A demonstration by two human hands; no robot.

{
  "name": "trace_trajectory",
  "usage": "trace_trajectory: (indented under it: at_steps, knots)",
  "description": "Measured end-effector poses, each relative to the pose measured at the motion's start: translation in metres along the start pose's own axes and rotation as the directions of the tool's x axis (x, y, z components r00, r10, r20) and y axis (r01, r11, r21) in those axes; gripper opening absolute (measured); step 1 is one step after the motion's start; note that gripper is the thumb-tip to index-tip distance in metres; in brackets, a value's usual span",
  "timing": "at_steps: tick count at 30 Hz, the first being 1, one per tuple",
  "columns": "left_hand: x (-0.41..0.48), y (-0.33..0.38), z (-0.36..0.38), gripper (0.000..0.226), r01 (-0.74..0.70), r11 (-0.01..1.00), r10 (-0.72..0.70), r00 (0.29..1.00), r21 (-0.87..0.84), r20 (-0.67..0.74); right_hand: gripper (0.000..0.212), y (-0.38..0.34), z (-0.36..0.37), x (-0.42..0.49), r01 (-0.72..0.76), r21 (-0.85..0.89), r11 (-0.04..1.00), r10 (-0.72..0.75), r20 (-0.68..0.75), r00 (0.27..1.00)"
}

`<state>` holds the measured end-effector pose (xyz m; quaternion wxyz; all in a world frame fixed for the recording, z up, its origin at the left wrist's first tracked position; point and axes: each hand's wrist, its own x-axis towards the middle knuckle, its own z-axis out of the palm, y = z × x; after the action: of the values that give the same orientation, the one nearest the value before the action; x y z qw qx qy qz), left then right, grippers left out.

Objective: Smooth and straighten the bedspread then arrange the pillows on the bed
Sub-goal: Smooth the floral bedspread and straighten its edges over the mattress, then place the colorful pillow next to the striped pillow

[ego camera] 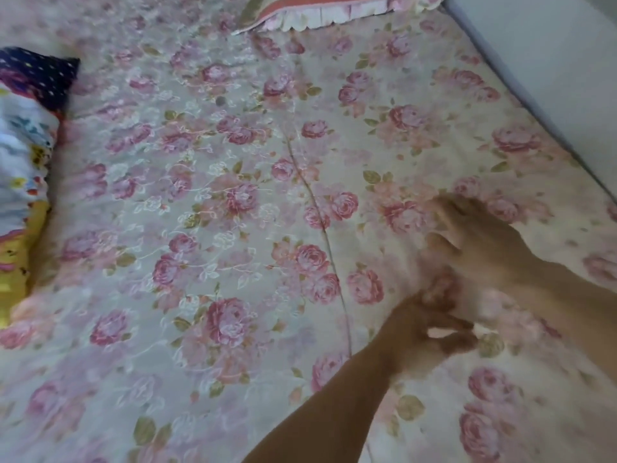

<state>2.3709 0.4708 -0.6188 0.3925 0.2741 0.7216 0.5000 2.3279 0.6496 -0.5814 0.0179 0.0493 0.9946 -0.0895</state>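
**Pale wall (551, 61) on the right, rose-print bedspread (233, 195) across nearly the whole view**

Pink roses and green leaves on a cream ground cover the bedspread, which lies mostly flat from the near edge to the far end. A thin raised ridge (314, 202) runs through it from far to near, a little right of the middle, and curves slightly on its way. The cloth's right edge meets the wall.

At the far end, just right of centre, lies a frilled pillow (334, 10) with a red band and a scalloped pink-and-white ruffle; only its near edge shows. Along the left edge rests a patterned pillow (23, 168) in white, yellow and bright colours. A dark dotted cloth (36, 71) sits at its far end, and I cannot tell whether that belongs to the same pillow.

Both hands are on the near right part of the bedspread, close together and blurred by motion. The right hand (474, 238), coming in from the right edge, lies palm-down with its fingers spread on the cloth. The left hand (424, 332), its forearm rising from the near edge, is just near of it, with thumb and fingers drawn toward each other. I cannot tell whether it is pinching cloth between them.
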Motion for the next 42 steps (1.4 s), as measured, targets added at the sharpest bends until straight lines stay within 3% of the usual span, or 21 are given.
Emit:
trace_trajectory:
  at_steps: [2,3,5,6,7,9,11,16,18,20,23,25,27,30,33,35,37,42]
  knots:
    - [-0.009,-0.003,-0.028,0.037,-0.025,0.974,-0.041,0.956,-0.223,-0.29,0.056,-0.044,0.04,0.017,0.112,-0.004,0.994,-0.111,0.112,0.988]
    - [-0.013,-0.008,-0.046,0.027,-0.062,0.976,-0.049,0.875,-0.211,-0.481,0.058,-0.057,0.057,0.019,0.113,-0.025,0.993,-0.109,0.122,0.987]
    - [-0.022,-0.029,-0.093,0.026,-0.038,0.999,0.008,0.632,-0.021,-0.775,0.062,-0.081,0.078,0.014,0.117,-0.042,0.992,-0.112,0.108,0.988]
    - [-0.027,-0.044,-0.118,0.037,0.074,0.989,0.063,0.555,0.125,-0.829,0.063,-0.099,0.086,0.004,0.176,-0.018,0.984,-0.172,0.145,0.974]
    - [-0.035,-0.06,-0.141,0.052,0.25,0.934,0.081,0.546,0.254,-0.834,0.063,-0.115,0.093,-0.006,0.284,-0.017,0.959,-0.275,0.191,0.942]
    - [-0.054,-0.095,-0.173,0.064,0.518,0.716,0.044,0.636,0.468,-0.77,0.063,-0.134,0.1,-0.015,0.475,-0.021,0.88,-0.462,0.199,0.864]
    - [-0.071,-0.114,-0.182,0.064,0.536,0.573,0.042,0.736,0.62,-0.676,0.062,-0.139,0.1,-0.015,0.493,-0.024,0.87,-0.478,0.211,0.853]
    - [-0.094,-0.115,-0.175,0.066,0.416,0.651,0.061,0.805,0.635,-0.59,0.056,-0.156,0.085,-0.016,0.44,-0.052,0.897,-0.428,0.151,0.891]
    - [-0.103,-0.107,-0.188,0.054,0.337,0.792,0.058,0.789,0.509,-0.612,0.046,-0.173,0.076,-0.005,0.407,-0.093,0.909,-0.395,0.125,0.91]
    - [-0.118,-0.101,-0.206,0.037,0.244,0.932,-0.004,0.75,0.27,-0.662,0.032,-0.199,0.073,0.011,0.369,-0.147,0.918,-0.362,0.073,0.929]
    - [-0.153,-0.095,-0.233,0.019,0.191,0.976,-0.201,0.621,-0.102,-0.757,0.01,-0.25,0.075,0.027,0.351,-0.118,0.929,-0.345,0.065,0.936]
    - [-0.183,-0.097,-0.254,0.019,0.077,0.917,-0.376,0.488,-0.391,-0.788,0.021,-0.287,0.082,0.029,0.41,-0.035,0.912,-0.403,0.121,0.907]
    - [-0.21,-0.105,-0.276,0.031,-0.06,0.789,-0.559,0.345,-0.611,-0.754,0.024,-0.323,0.086,0.028,0.406,0.025,0.913,-0.403,0.2,0.893]
    - [-0.253,-0.125,-0.316,0.061,-0.322,0.638,-0.676,0.201,-0.699,-0.709,0.018,-0.368,0.096,0.033,0.305,0.053,0.951,-0.309,0.23,0.923]
    - [-0.295,-0.138,-0.367,0.102,-0.493,0.533,-0.743,0.115,-0.687,-0.659,0.021,-0.404,0.1,0.042,0.2,0.136,0.97,-0.231,0.274,0.934]
    - [-0.316,-0.147,-0.403,0.113,-0.602,0.42,-0.817,0.075,-0.679,-0.572,0.018,-0.423,0.1,0.049,0.126,0.199,0.972,-0.188,0.337,0.922]
    - [-0.327,-0.147,-0.431,0.106,-0.61,0.359,-0.858,0.081,-0.706,-0.507,0.014,-0.441,0.096,0.056,0.043,0.266,0.963,-0.149,0.394,0.907]
    - [-0.325,-0.141,-0.459,0.066,-0.514,0.334,-0.9,0.074,-0.79,-0.429,0.017,-0.487,0.076,0.079,-0.11,0.455,0.883,-0.137,0.475,0.869]
